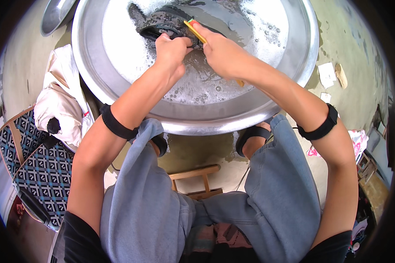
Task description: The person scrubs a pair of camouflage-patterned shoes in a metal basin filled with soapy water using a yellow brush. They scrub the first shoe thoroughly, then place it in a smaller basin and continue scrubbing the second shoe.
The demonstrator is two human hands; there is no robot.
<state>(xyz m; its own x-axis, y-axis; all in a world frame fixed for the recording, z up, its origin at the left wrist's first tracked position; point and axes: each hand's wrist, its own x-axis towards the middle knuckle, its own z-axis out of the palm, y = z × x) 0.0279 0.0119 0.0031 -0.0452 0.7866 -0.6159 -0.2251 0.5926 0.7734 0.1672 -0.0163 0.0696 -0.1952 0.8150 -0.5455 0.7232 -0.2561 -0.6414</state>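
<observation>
A wide metal basin (294,52) full of soapy water stands on the ground in front of my knees. A dark shoe (162,21) lies in the suds at the far side. My left hand (172,49) is closed on the shoe's near edge and holds it in the water. My right hand (221,52) grips a yellow-handled brush (193,30), whose head rests against the shoe. Black bands sit on both forearms.
A second metal bowl (55,15) lies at the top left. White cloth (61,96) is piled on a patterned bag (44,166) to my left. A small wooden stool (195,177) is under me. Paper scraps (327,74) lie on the concrete at right.
</observation>
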